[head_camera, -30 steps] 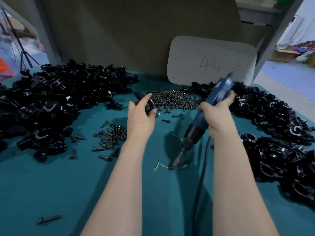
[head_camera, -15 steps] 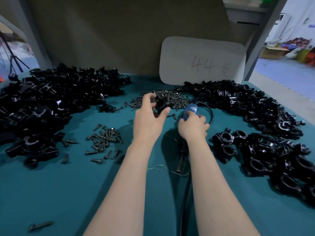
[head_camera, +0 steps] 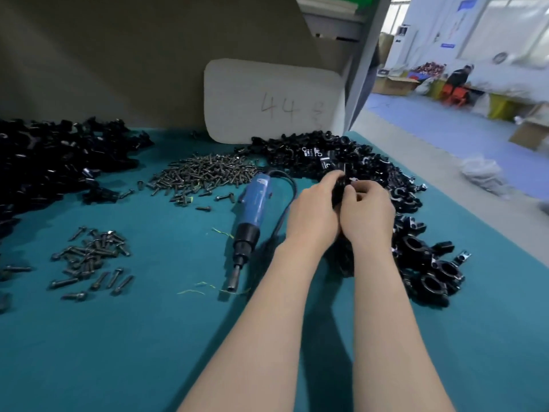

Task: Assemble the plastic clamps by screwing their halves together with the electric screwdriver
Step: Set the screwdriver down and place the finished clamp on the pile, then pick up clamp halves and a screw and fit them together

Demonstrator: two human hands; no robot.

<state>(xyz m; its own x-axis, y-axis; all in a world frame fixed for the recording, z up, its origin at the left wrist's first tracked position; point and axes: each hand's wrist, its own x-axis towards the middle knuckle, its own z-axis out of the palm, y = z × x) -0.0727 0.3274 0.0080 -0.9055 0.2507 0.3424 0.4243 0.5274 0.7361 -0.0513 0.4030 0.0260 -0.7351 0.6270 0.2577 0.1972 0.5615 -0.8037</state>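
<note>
Both hands meet over the right-hand heap of black clamps [head_camera: 416, 248]. My left hand [head_camera: 312, 212] and my right hand [head_camera: 367, 212] together hold a black plastic clamp piece [head_camera: 340, 185] between their fingertips; most of it is hidden by the fingers. The blue electric screwdriver [head_camera: 252, 215] lies on the teal mat [head_camera: 148, 337] just left of my left hand, bit pointing toward me, its black cord looping behind it. No hand touches it.
A large heap of black clamp halves [head_camera: 53, 165] fills the left side. A pile of screws [head_camera: 205, 173] lies at the back centre, a smaller group of bolts [head_camera: 89, 260] at the front left. A white card [head_camera: 273, 102] leans on the back wall.
My right hand has let go of the screwdriver, which now lies on the mat. Both hands moved right to the clamp heap, and the view turned right.
</note>
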